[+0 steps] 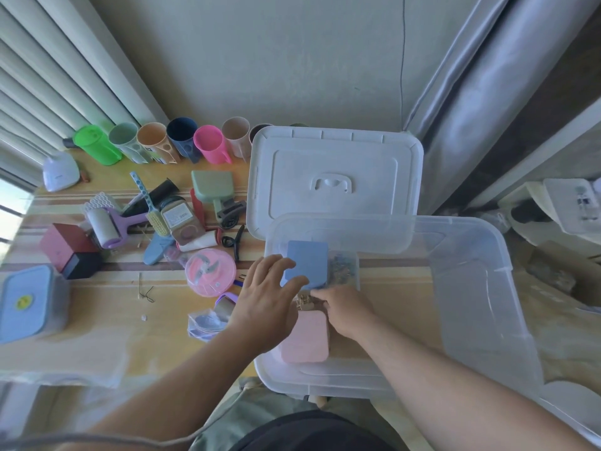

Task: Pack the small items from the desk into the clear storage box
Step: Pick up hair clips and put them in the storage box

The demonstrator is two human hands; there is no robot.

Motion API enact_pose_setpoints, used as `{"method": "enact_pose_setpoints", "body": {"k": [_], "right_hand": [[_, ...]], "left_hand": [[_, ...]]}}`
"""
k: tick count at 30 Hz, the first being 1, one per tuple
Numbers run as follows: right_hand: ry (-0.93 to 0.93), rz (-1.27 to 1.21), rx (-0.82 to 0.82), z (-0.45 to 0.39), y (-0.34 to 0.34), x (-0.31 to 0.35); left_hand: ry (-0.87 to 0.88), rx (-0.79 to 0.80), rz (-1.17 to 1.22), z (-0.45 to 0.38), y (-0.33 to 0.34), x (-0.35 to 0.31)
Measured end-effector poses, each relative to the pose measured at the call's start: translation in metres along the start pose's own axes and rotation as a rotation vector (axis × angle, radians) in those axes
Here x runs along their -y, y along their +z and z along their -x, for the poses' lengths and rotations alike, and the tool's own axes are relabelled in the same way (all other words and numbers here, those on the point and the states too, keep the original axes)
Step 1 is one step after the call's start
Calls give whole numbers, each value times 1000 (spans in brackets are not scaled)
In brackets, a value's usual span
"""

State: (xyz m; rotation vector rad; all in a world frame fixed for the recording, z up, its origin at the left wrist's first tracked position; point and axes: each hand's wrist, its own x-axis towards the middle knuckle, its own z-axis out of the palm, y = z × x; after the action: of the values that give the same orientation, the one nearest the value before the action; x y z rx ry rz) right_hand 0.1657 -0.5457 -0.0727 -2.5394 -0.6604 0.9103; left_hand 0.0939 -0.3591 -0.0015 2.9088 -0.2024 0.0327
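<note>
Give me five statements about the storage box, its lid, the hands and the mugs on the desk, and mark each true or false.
1. Both hands are at the blue flat case inside the clear storage box. True: the left hand and right hand both touch it.
2. The box lid is shut on the box. False: it is off, propped behind the box.
3. A pink flat case lies in the box, nearer the person than the blue one. True.
4. The row of mugs is packed in the box. False: it stands on the desk by the wall.
5. The pink round container is in the box. False: it sits on the desk, left of the box.
</note>
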Motion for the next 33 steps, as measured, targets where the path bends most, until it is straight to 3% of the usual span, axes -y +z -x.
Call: {"method": "enact_pose_setpoints", "body": {"k": [6, 15, 19, 24, 28, 33], "right_hand": [[53, -61, -17, 22, -7, -13], [16, -5, -297, 46, -32, -10], [-92, 2, -566, 48, -40, 16], [-384, 1, -799, 20, -52, 109], [-445, -44, -628, -28, -30, 192], [-150, 127, -179, -105, 25, 241]], "left_hand": [[5, 16, -6, -1, 0, 1], [16, 129, -72, -2, -4, 1], [18, 0, 153, 1, -8, 11], [-249, -186, 417, 17, -7, 78], [-440, -22, 326, 60, 10, 175], [-600, 270, 279, 111, 9, 264]]}}
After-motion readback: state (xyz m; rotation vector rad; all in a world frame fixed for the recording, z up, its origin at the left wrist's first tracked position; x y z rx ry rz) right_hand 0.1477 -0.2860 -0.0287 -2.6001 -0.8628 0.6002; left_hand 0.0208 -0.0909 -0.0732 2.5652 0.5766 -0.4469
